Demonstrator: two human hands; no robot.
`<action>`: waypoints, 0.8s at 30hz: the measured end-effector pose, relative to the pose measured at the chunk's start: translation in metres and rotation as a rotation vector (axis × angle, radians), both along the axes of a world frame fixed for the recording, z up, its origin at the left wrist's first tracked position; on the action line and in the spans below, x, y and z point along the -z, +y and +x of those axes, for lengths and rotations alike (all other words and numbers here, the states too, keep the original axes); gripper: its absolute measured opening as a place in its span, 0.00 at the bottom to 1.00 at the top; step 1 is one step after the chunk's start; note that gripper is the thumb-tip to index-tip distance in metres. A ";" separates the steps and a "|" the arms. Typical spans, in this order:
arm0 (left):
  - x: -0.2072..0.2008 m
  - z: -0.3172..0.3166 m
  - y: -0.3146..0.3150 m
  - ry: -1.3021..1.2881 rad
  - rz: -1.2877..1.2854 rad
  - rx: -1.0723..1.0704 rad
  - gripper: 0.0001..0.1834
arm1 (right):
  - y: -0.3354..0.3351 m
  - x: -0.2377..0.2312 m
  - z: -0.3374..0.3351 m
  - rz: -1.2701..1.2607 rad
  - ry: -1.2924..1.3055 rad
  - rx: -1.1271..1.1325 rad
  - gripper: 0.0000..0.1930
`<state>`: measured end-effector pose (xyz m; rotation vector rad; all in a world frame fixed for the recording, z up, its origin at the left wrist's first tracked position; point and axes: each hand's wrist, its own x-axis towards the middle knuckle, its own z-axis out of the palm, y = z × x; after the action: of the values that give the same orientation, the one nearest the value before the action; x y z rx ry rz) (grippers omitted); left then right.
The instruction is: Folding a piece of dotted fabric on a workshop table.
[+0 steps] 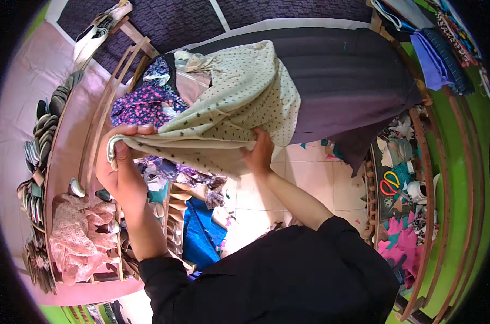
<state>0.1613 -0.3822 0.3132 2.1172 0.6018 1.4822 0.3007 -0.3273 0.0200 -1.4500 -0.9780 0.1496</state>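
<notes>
A cream cloth (245, 92) with small dark printed marks is stretched between my two hands, in front of a long dark-covered board. My left hand (121, 173) is closed on a folded edge at its left end, the thumb pressing the fold. My right hand (261, 154) pinches the lower edge farther right; its fingertips are partly hidden by the cloth. The far part of the cloth drapes over the board's left end. Beside it lie a navy floral cloth (142, 102) with pink flowers and a plain pale pink piece (192, 86).
The dark-covered board (353, 81) spans the far side. On a right-hand rack lie scissors (390, 183) with yellow and red handles, among pink scraps (404, 243). Folded purple cloth (431, 59) hangs at upper right. Pink lacy fabric (75, 243) and blue fabric (202, 232) lie left.
</notes>
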 end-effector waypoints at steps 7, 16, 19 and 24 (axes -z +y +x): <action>-0.049 -0.019 0.020 -0.105 0.008 -0.216 0.16 | 0.003 0.032 0.046 -0.057 0.009 0.246 0.19; -0.083 0.012 0.061 0.083 0.120 -0.128 0.16 | -0.065 0.078 0.159 -0.144 -0.386 0.461 0.11; -0.092 0.030 0.073 0.210 0.311 -0.173 0.15 | -0.106 0.069 0.180 -0.148 -0.296 0.608 0.07; -0.110 0.109 0.063 0.105 0.467 -0.073 0.12 | -0.133 0.091 0.158 -0.155 -0.106 0.614 0.09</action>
<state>0.2705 -0.3193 0.4229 2.5607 0.3993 1.6877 0.4590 -0.4600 -0.0711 -1.8530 -0.5743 -0.3096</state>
